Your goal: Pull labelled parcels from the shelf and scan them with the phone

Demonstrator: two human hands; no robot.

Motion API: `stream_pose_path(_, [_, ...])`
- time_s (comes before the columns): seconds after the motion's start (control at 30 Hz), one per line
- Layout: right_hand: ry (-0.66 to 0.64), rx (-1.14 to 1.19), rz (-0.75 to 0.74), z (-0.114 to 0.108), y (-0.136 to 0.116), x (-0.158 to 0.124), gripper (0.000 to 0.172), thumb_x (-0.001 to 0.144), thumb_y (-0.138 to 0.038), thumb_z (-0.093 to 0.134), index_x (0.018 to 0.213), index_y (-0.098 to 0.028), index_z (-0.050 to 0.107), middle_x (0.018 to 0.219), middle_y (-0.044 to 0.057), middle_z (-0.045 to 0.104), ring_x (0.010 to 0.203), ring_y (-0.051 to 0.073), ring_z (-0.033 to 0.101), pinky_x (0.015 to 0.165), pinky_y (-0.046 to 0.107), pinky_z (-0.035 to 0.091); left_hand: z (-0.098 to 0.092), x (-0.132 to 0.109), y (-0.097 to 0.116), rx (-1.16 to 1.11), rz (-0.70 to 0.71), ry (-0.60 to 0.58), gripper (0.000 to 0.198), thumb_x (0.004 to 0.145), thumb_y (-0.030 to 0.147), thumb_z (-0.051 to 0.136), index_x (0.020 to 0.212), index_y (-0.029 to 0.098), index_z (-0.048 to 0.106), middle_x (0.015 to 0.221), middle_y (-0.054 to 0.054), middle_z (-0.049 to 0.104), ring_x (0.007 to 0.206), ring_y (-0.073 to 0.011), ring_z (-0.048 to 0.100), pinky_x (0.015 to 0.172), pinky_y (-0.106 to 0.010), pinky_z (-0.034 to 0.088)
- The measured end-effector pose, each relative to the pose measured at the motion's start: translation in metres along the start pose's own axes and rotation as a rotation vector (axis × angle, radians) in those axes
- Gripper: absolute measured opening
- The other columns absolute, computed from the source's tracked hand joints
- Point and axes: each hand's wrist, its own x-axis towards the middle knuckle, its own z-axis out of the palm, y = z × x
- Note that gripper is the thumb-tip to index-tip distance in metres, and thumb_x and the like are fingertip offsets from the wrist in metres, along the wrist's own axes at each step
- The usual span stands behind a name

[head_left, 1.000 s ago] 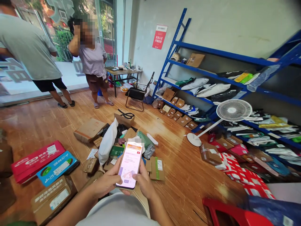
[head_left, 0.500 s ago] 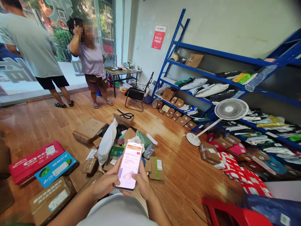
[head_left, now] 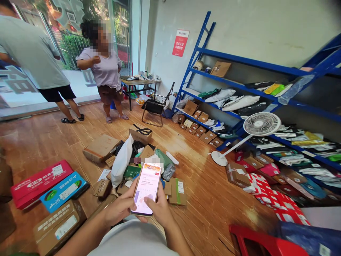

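Note:
A smartphone (head_left: 146, 185) with a lit, mostly white and pink screen is held upright in both hands at the lower middle. My left hand (head_left: 121, 205) wraps its left edge, thumb near the lower left of the screen. On the other side, my right hand (head_left: 160, 206) grips the right edge, its thumb over the lower part of the screen. Most fingers are hidden behind the phone. Just beyond lies a pile of parcels, with a white mailer bag (head_left: 122, 161), a green package (head_left: 131, 172) and a cardboard box with green tape (head_left: 177, 191).
Left on the wooden floor lie a red box (head_left: 42, 183), a blue box (head_left: 64, 191) and a brown carton (head_left: 60, 225). Blue shelving (head_left: 239, 85) with parcels lines the right wall, behind a white fan (head_left: 261, 124). A red stool (head_left: 266, 243) is lower right. Two people stand near the glass front.
My right thumb has shifted left over the phone screen. The person in the lilac shirt has lowered a raised hand from head to chest height. The other person leans slightly further left.

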Motion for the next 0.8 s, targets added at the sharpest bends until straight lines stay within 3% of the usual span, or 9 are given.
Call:
stream_pose_path(0.3, [-0.016, 0.06, 0.029, 0.005, -0.011, -0.003, 0.067, 0.071, -0.034, 0.071, 0.13, -0.027, 0.04, 0.123, 0.001, 0.063, 0.11, 0.021, 0.059, 0.092, 0.032, 0.046, 0.012, 0.001, 0.004, 0.105, -0.025, 0.179, 0.101, 0.078, 0.029, 0.06, 0.144, 0.036, -0.017, 0.139, -0.013, 0.045, 0.086, -0.0249, 0.062, 0.059, -0.037, 0.057])
stream_pose_path(0.4, [0.041, 0.062, 0.056, 0.005, -0.014, 0.0, 0.062, 0.068, -0.036, 0.072, 0.125, -0.026, 0.048, 0.117, 0.001, 0.067, 0.104, 0.022, 0.061, 0.087, 0.032, 0.048, 0.009, 0.001, 0.003, 0.083, -0.02, 0.151, 0.106, 0.071, 0.02, 0.06, 0.145, 0.035, -0.014, 0.137, -0.011, 0.048, 0.087, -0.0255, 0.062, 0.059, -0.036, 0.057])
stream_pose_path(0.53, [0.164, 0.0, 0.066, 0.005, -0.019, 0.013, 0.049, 0.069, -0.055, 0.068, 0.104, -0.021, 0.064, 0.098, 0.003, 0.073, 0.088, 0.021, 0.064, 0.077, 0.03, 0.05, 0.009, 0.001, 0.004, 0.128, -0.02, 0.147, 0.113, 0.058, 0.004, 0.052, 0.145, 0.039, -0.013, 0.142, -0.005, 0.042, 0.098, -0.026, 0.057, 0.063, -0.035, 0.057])
stream_pose_path(0.6, [0.243, -0.038, 0.063, 0.005, -0.022, 0.02, 0.051, 0.067, -0.063, 0.065, 0.091, -0.018, 0.068, 0.083, 0.003, 0.073, 0.077, 0.02, 0.064, 0.07, 0.028, 0.049, 0.01, 0.0, 0.007, 0.149, -0.046, 0.137, 0.113, 0.059, 0.004, 0.05, 0.144, 0.04, -0.014, 0.144, -0.003, 0.038, 0.103, -0.0269, 0.056, 0.065, -0.034, 0.057])
stream_pose_path(0.7, [0.308, -0.065, 0.089, 0.005, -0.027, 0.028, 0.058, 0.06, -0.071, 0.065, 0.077, -0.016, 0.068, 0.066, 0.003, 0.07, 0.059, 0.017, 0.059, 0.056, 0.027, 0.045, 0.01, -0.002, 0.009, 0.119, -0.079, 0.08, 0.113, 0.058, 0.005, 0.049, 0.143, 0.036, -0.019, 0.139, -0.005, 0.045, 0.101, -0.0272, 0.056, 0.069, -0.036, 0.056])
stream_pose_path(0.8, [0.344, -0.065, 0.103, 0.006, -0.028, 0.027, 0.061, 0.055, -0.075, 0.065, 0.076, -0.017, 0.069, 0.072, 0.004, 0.072, 0.065, 0.019, 0.062, 0.058, 0.027, 0.047, 0.009, -0.003, 0.008, 0.095, -0.067, 0.062, 0.112, 0.061, 0.008, 0.049, 0.142, 0.033, -0.024, 0.133, -0.006, 0.05, 0.097, -0.026, 0.056, 0.07, -0.039, 0.056])
